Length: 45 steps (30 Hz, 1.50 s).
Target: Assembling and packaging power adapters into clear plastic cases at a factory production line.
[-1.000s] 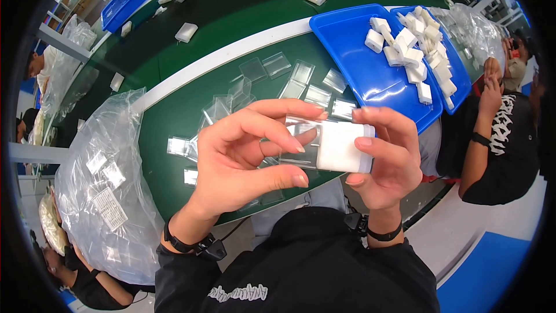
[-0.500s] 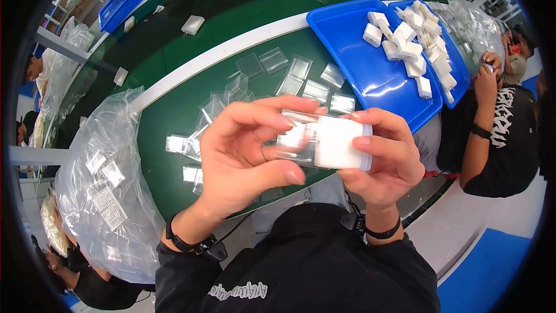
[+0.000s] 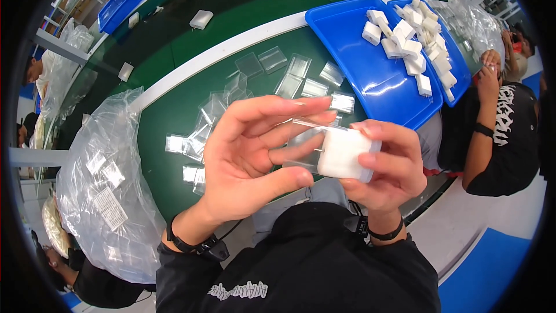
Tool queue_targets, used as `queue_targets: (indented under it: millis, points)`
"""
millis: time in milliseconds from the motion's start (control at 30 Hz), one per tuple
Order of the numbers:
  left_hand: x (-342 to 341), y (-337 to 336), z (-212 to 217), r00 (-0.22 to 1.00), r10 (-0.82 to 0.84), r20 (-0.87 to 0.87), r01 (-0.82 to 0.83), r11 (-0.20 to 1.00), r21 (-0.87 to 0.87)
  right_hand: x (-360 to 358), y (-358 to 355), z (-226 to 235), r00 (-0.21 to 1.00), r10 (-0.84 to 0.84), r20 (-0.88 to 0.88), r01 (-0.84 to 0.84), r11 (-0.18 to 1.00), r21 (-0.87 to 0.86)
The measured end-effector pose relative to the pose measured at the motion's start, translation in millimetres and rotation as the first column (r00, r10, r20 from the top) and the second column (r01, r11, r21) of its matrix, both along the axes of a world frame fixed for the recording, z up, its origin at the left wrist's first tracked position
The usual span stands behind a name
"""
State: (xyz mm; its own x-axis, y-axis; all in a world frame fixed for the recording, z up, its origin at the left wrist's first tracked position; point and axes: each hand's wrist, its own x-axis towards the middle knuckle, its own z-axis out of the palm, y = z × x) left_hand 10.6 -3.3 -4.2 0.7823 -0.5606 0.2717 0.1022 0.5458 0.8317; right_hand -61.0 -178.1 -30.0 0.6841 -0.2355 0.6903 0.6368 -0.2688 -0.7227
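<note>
Right hand [image 3: 394, 165]: thumb and fingers closed on a white block [image 3: 340, 153] by its right end, gripping above and below; the block is raised over the near edge of the table [image 3: 159, 119], in front of the person's chest.

Left hand [image 3: 237, 165]: thumb and fingers parted wide, curved about a clear plastic sleeve [image 3: 304, 149]; some fingers lie behind the sleeve and show through it; whether they touch it, cannot tell; the sleeve extends leftward from the block.

On each wrist, one dark band [image 3: 385, 235].

Table: green; behind the left hand, loose clear sleeves [image 3: 249, 65], some overlapping; at the right, one blue tray [image 3: 341, 40] with white blocks heaped toward its right side; just beside it, a second blue tray [image 3: 460, 84], likewise loaded.

Left of the table: one large clear bag [image 3: 136, 240], bulging.

Beyond a white ledge [image 3: 231, 46]: a dark green surface [image 3: 260, 3] with scattered white blocks; at far right, a co-worker [image 3: 504, 156] in black, hands raised.
</note>
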Motion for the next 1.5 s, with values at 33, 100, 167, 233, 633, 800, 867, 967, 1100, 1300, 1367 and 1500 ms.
queue_targets:
  millis: [33,100,167,233,633,800,867,967,1100,1300,1367,1500]
  points:
    - [-1.1,0.4,3.7,1.000,0.000,0.000,0.000,1.000,-0.001,1.7,-2.4,-2.6,0.988,-0.043,0.147,0.067,0.985,-0.157]
    - [-2.8,2.1,9.3,1.000,-0.001,-0.001,0.001,0.972,0.236,1.1,-6.0,-3.7,0.953,-0.065,0.296,0.156,0.942,-0.298]
    - [2.4,9.7,3.9,0.998,-0.032,0.062,0.016,0.969,0.246,-1.5,-7.8,-2.3,0.943,-0.032,0.331,0.167,0.907,-0.387]
    - [3.6,11.3,4.4,0.990,-0.065,0.127,0.031,0.966,0.257,-2.7,-8.2,-1.7,0.935,-0.033,0.354,0.183,0.898,-0.401]
    - [0.0,15.3,12.0,0.990,-0.079,-0.117,0.105,0.966,0.238,-5.7,-11.3,4.4,0.997,-0.026,0.072,0.034,0.993,-0.116]
    - [5.5,10.3,10.4,0.975,-0.066,-0.214,0.132,0.941,0.313,1.7,-12.1,9.1,0.999,-0.021,0.030,0.024,0.993,-0.115]
    - [5.5,7.6,11.2,0.972,-0.052,-0.229,0.121,0.946,0.300,8.3,-9.8,9.7,1.000,-0.019,0.021,0.022,0.988,-0.155]
    - [1.2,13.7,10.5,0.973,-0.002,-0.232,0.074,0.951,0.301,21.1,1.4,12.9,0.993,0.034,0.112,-0.011,0.980,-0.198]
    - [-5.1,9.1,3.3,0.975,-0.050,-0.218,0.096,0.974,0.207,8.1,1.6,15.2,0.985,-0.123,0.123,0.160,0.913,-0.375]
    - [-4.7,2.9,-10.6,0.817,-0.352,-0.456,0.328,0.935,-0.133,5.6,17.1,7.9,0.995,-0.034,-0.091,0.037,0.999,0.023]
    - [-7.7,7.6,-14.0,0.829,-0.368,-0.420,0.359,0.928,-0.103,8.3,18.4,-8.3,0.969,0.089,-0.230,-0.081,0.996,0.041]
    - [-6.1,9.1,-11.7,0.826,-0.372,-0.423,0.407,0.913,-0.009,8.4,15.8,-18.2,0.966,0.087,-0.245,-0.073,0.995,0.068]
